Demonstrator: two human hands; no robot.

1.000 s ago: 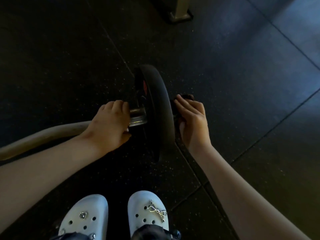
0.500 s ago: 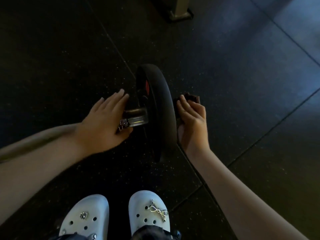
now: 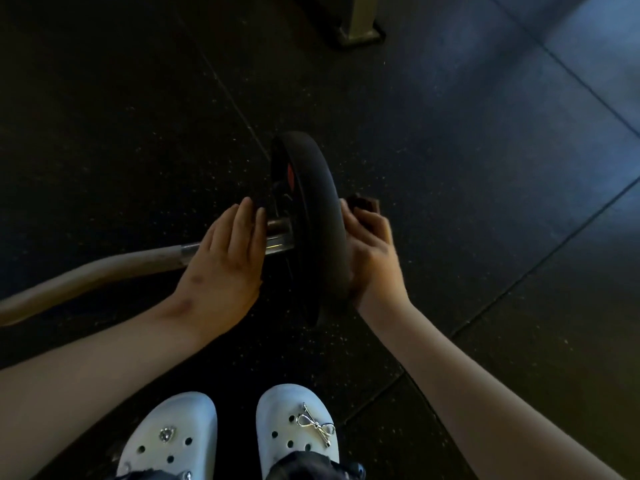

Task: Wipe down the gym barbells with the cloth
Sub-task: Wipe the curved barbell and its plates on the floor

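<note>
The black speckled rubber floor [image 3: 485, 168] fills the view, with the metal foot of a machine [image 3: 360, 29] at the top edge. Across the floor lies a curved curl bar [image 3: 104, 271], running from the left edge to a black weight plate [image 3: 322, 216] that stands on edge near the middle. The plate keeps the shaft clear of the floor, which probably makes it easier to reach around.

The left hand [image 3: 221, 268] lies flat over the bar just inside the plate, fingers straight and pressed together, their tips near the chrome sleeve [image 3: 278, 233]; it grips nothing and seems only to steady the bar against rolling. The right hand [image 3: 374, 258] is on the plate's outer side, fingers curled round a small dark brown cloth [image 3: 365, 206] held close to the plate's hub; the plate hides the contact, so I cannot tell whether the cloth touches the bar's end or the plate's face. I judge that the wiping is aimed at this outer end.

Two white clogs [image 3: 166, 441] with charms stand just below, toes pointing at the plate.
</note>
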